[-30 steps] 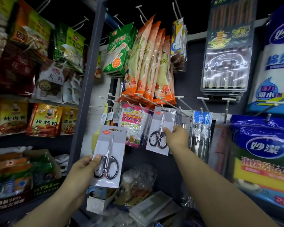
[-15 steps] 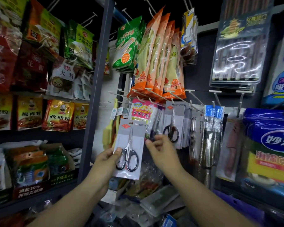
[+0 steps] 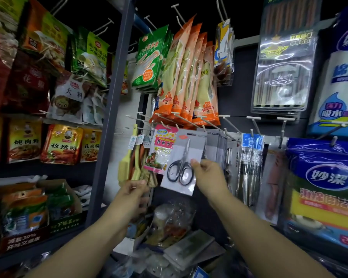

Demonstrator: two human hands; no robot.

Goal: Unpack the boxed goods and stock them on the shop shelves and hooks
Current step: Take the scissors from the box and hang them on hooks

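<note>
Near frame centre my right hand (image 3: pixel 207 177) pinches the scissors card (image 3: pixel 184 161) by its right edge, raised against the hook (image 3: pixel 191 122) row. My left hand (image 3: pixel 133 194), lower left of it, hangs loosely curled and holds nothing. Behind, orange glove packs (image 3: pixel 189 77) fill the upper centre.

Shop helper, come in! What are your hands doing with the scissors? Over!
Right hand pinches scissors card, raised at the hooks. Left hand below, holding nothing visible. Hung cards crowd behind.

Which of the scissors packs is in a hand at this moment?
The front scissors pack, pinched by the right hand; the other scissors packs hang behind it on the hook.
</note>
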